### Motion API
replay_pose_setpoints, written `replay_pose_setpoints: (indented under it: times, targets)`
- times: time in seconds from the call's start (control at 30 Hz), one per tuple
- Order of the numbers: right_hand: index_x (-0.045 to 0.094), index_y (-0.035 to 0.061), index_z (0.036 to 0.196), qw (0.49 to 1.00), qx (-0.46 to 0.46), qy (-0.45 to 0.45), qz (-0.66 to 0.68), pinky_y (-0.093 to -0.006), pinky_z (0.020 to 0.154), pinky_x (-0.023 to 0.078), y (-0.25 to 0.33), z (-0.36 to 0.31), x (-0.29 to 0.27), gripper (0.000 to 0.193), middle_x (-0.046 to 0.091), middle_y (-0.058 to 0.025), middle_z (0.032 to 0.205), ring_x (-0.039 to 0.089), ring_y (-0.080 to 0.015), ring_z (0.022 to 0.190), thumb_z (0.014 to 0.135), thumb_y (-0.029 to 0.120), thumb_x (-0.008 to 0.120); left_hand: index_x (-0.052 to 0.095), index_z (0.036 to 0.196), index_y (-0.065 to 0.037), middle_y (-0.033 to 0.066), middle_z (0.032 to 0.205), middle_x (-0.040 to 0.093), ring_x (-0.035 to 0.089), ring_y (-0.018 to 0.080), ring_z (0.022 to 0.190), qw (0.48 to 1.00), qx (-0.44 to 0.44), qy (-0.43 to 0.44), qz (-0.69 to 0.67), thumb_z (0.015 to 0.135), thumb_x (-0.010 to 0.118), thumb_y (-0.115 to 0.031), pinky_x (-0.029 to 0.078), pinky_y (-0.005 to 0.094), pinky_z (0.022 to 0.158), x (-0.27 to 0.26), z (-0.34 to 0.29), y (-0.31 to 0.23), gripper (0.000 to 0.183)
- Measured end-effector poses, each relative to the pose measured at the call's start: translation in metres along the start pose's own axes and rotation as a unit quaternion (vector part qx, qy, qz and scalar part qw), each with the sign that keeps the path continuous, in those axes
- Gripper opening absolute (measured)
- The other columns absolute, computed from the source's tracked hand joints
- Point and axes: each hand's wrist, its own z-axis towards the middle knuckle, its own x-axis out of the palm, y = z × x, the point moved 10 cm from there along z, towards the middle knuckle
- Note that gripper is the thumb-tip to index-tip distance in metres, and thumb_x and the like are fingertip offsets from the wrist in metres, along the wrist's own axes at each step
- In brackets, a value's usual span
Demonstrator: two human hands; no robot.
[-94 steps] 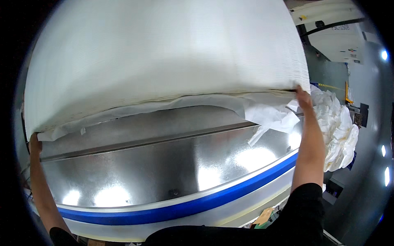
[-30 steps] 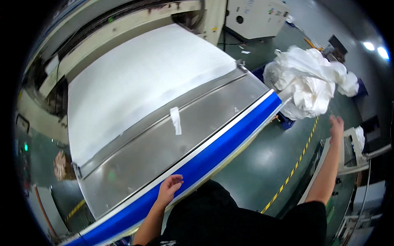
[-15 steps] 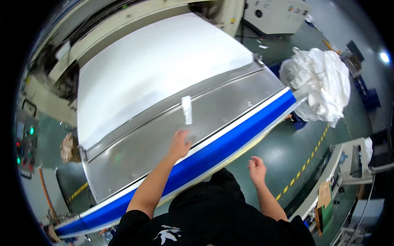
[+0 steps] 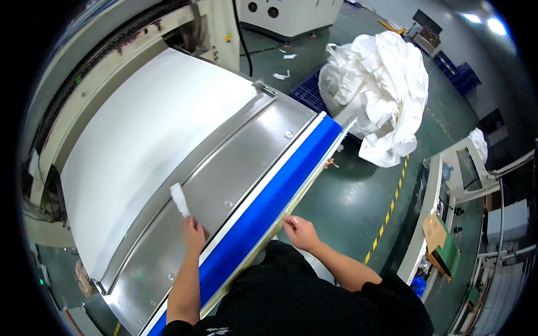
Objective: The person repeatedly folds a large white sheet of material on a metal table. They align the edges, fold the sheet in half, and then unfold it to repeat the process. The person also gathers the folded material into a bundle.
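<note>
The plate (image 4: 246, 162) reads to me as smooth, polished sheet metal with a soft glare. I'd call the white strip (image 4: 179, 197) thin and matt, though I can't tell paper from cloth over my feed. The white sheet (image 4: 157, 123) looks smooth and matt to me, the heap (image 4: 381, 89) creased and soft like fabric, the blue band (image 4: 269, 201) smooth, the green floor (image 4: 347, 207) glossy

A factory floor: big cream machine frame (image 4: 112, 70), blue pallet (image 4: 308, 92), striped floor tape (image 4: 394, 197).
</note>
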Motion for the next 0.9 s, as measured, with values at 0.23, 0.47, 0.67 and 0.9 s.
replay_pose_setpoints:
  times: [0.23,0.47,0.67,0.9]
  targets:
    - [0.062,0.0048,0.100,0.998,-0.015,0.061,0.014,-0.0377,0.070,0.050,-0.028,0.063,-0.038,0.020,0.064,-0.0143,0.087,0.063,-0.0305,0.077,0.086,0.017,0.054,0.058,0.102,-0.002,0.0158,0.093,0.061,0.059,0.0317,0.084,0.971,-0.239,0.023,0.004,0.084,0.059,-0.024,0.047,0.0409,0.076,0.019,0.034,0.050,0.028]
    - [0.057,0.0065,0.111,0.988,0.020,0.116,0.100,-0.0377,0.072,0.051,-0.011,0.094,-0.029,0.031,0.061,-0.0144,0.101,0.063,-0.0304,0.079,0.083,0.018,0.061,0.060,0.091,-0.003,0.0047,0.081,0.062,0.057,0.0139,0.075,0.935,-0.231,0.163,-0.212,0.086,0.059,-0.021,0.047,0.0294,0.067,0.045,0.048,-0.059,0.019]
    - [0.056,0.0093,0.114,0.960,-0.172,0.202,0.093,-0.0386,0.078,0.050,0.056,0.093,0.003,0.035,0.060,-0.0133,0.102,0.061,-0.0303,0.088,0.081,0.020,0.064,0.058,0.089,-0.005,-0.0016,0.082,0.057,0.051,0.0078,0.075,0.754,-0.100,0.440,-0.478,0.085,0.064,-0.015,0.044,0.0236,0.069,0.022,0.026,-0.287,0.013]
    - [0.065,0.0057,0.091,0.978,-0.096,0.090,-0.163,-0.0372,0.070,0.049,-0.038,0.204,-0.165,0.014,0.065,-0.0095,0.090,0.062,-0.0228,0.077,0.082,0.012,0.056,0.057,0.110,-0.004,0.0041,0.097,0.061,0.055,0.0111,0.087,0.850,-0.197,0.266,-0.409,0.085,0.062,-0.014,0.045,0.0267,0.081,-0.004,0.001,-0.202,0.027]
